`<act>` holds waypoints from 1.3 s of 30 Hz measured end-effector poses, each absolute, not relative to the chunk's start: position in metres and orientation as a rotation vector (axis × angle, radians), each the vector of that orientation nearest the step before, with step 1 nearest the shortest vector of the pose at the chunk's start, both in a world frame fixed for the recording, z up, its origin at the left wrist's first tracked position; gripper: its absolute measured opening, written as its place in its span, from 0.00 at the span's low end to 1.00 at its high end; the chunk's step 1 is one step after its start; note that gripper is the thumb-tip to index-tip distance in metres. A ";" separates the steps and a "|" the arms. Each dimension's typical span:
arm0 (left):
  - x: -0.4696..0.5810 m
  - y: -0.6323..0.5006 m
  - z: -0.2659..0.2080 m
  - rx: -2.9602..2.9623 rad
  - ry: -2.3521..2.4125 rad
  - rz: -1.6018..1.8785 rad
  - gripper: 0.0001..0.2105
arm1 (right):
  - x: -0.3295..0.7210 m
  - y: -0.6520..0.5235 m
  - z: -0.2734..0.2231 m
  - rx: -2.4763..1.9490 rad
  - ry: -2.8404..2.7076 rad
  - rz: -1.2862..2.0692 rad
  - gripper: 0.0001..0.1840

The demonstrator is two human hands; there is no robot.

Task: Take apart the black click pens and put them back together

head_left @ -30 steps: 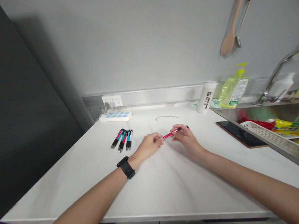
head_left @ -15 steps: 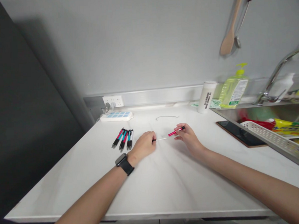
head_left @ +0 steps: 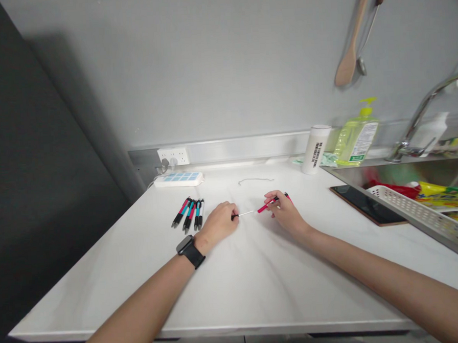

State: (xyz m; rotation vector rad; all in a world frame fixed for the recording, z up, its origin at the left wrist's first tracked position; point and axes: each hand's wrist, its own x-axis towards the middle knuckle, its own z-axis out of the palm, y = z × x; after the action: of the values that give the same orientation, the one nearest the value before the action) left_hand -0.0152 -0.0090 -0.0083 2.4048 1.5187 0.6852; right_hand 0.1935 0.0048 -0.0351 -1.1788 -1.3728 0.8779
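My left hand (head_left: 222, 219), with a black watch on its wrist, is closed on the dark end of a pen refill (head_left: 245, 213). The refill's thin white length points right. My right hand (head_left: 285, 209) pinches a red-and-black pen barrel (head_left: 267, 205), its red end tilted down toward the refill's tip. A small gap lies between refill and barrel. Left of my left hand, several pens (head_left: 189, 214) in red, teal, white and black lie side by side on the white countertop (head_left: 235, 284).
A white power strip (head_left: 179, 179) sits at the back left. A thin bent wire or string (head_left: 256, 180) lies behind my hands. Toward the right stand a white bottle (head_left: 316, 150) and a green soap bottle (head_left: 357, 139). A phone (head_left: 369, 205) lies beside the sink with its perforated tray (head_left: 423, 215).
The pen barrel in my right hand has turned, its black end now further behind the fingers and a red part showing past them. My left hand has stayed nearly still.
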 end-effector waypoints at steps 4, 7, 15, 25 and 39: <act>-0.015 -0.009 -0.009 2.421 1.525 0.669 0.07 | 0.194 0.005 -0.035 -1.140 -1.463 0.754 0.13; -0.015 -0.008 -0.009 2.431 1.529 0.664 0.07 | 0.194 0.005 -0.035 -1.140 -1.468 0.730 0.11; -0.015 -0.010 -0.009 2.421 1.561 0.671 0.07 | 0.196 0.003 -0.036 -1.055 -1.819 0.565 0.14; -0.013 -0.012 -0.008 2.433 1.596 0.624 0.05 | 0.195 -0.003 -0.038 -1.048 -2.110 0.458 0.15; -0.011 -0.015 -0.003 2.414 1.581 0.621 0.05 | 0.193 -0.007 -0.033 -1.098 -2.113 0.543 0.10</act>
State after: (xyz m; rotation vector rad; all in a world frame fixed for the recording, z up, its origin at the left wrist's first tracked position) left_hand -0.0106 -0.0147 -0.0030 2.4139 1.5812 0.6207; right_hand 0.1929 -0.0075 -0.0327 -1.0977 -2.1128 0.5433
